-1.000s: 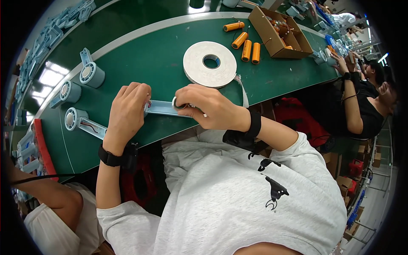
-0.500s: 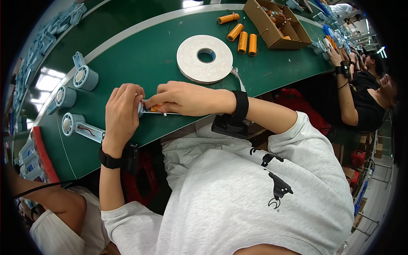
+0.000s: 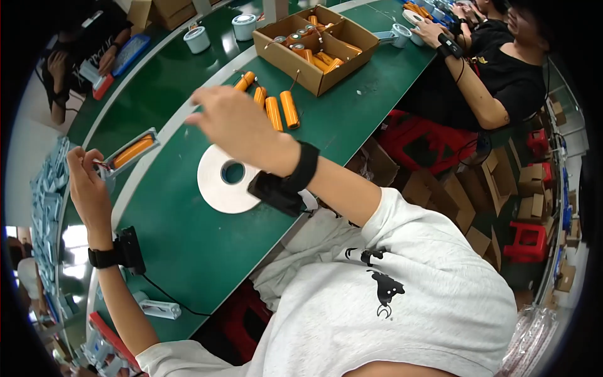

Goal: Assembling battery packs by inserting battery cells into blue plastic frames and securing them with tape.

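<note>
Raised at the left, over the table's far edge strip, my left hand [image 3: 88, 188] is closed on a light-blue handheld fan housing [image 3: 139, 156]. In its open handle lies an orange cylindrical battery [image 3: 133, 151], with thin wires by my fingertips. My right hand [image 3: 235, 122] is in the air above a white tape roll [image 3: 213, 188], slightly blurred, fingers stretched out and apart, nothing visible in it. Just beyond it, several loose orange batteries [image 3: 272, 114] with wires lie on the green table; my hand partly covers some of them.
A divided cardboard box [image 3: 301, 72] of orange batteries stands at the back. Light-blue fan bodies [image 3: 244, 27] sit across the rail. Another fan housing [image 3: 160, 308] lies near my left forearm. Co-workers sit at right and far left; a red stool [image 3: 527, 242] is on the floor.
Both hands were together over the housing on the table. My left hand has lifted it away to the left; my right hand has let go and moved toward the batteries. The view has turned.
</note>
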Action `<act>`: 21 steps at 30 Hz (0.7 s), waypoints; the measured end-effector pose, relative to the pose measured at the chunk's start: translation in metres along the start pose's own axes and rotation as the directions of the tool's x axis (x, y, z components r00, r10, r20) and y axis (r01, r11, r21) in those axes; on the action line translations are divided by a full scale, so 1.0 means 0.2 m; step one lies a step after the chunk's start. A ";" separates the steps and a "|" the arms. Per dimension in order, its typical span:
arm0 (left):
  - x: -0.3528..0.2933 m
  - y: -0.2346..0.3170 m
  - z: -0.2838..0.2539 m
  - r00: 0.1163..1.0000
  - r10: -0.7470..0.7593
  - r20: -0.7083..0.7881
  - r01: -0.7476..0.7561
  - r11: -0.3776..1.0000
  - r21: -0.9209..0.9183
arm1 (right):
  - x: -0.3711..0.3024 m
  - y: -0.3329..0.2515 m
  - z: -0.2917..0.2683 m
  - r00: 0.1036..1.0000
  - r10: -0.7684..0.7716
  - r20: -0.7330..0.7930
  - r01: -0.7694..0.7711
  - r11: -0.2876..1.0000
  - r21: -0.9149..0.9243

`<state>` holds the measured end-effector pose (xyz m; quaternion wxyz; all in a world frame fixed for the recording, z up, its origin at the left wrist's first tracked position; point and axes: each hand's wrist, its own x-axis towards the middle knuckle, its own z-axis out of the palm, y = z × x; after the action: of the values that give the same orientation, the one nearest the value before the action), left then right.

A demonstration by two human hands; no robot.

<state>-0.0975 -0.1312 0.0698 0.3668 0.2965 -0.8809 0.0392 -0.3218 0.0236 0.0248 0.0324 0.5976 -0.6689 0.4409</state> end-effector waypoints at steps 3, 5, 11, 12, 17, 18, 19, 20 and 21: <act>0.14 -0.50 0.24 0.994 -0.107 0.025 0.105 0.993 0.061 | -0.10 0.22 -0.08 0.957 0.282 0.064 -0.237 0.892 -0.386; 0.14 -0.77 0.36 0.906 -0.337 0.257 0.345 0.938 0.011 | -0.15 0.22 -0.05 0.887 0.440 0.143 -0.295 0.775 -0.558; 0.14 -0.25 0.49 0.981 0.160 0.110 -0.188 0.921 0.341 | -0.20 0.28 -0.22 0.894 0.395 0.210 -0.318 0.891 -0.325; 0.14 0.10 0.43 0.959 0.134 0.250 -0.137 0.991 -0.002 | -0.23 0.32 -0.28 0.871 0.421 0.253 -0.382 0.904 -0.189; -0.43 0.89 0.20 0.758 0.258 0.600 -0.218 0.966 -0.141 | -0.45 0.25 -0.33 0.850 0.523 0.067 -0.290 0.357 0.888; -0.48 0.89 0.23 0.759 0.250 0.601 -0.213 0.968 -0.134 | -0.52 0.20 -0.32 0.843 0.527 0.102 -0.368 0.430 0.825; -0.50 0.85 0.28 0.794 0.214 0.569 -0.166 0.977 -0.135 | -0.58 0.16 -0.29 0.834 0.536 0.132 -0.438 0.496 0.750; -0.50 0.82 0.33 0.826 0.177 0.534 -0.122 0.983 -0.138 | -0.62 0.14 -0.27 0.822 0.547 0.160 -0.499 0.557 0.664; -0.51 0.78 0.34 0.854 0.138 0.501 -0.077 0.987 -0.140 | -0.64 0.12 -0.22 0.823 0.545 0.163 -0.498 0.550 0.670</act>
<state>-0.1695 0.0279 -0.0256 0.1349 0.2249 -0.9624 -0.0705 -0.3264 0.1464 -0.0350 -0.3021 0.3257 -0.6012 0.6642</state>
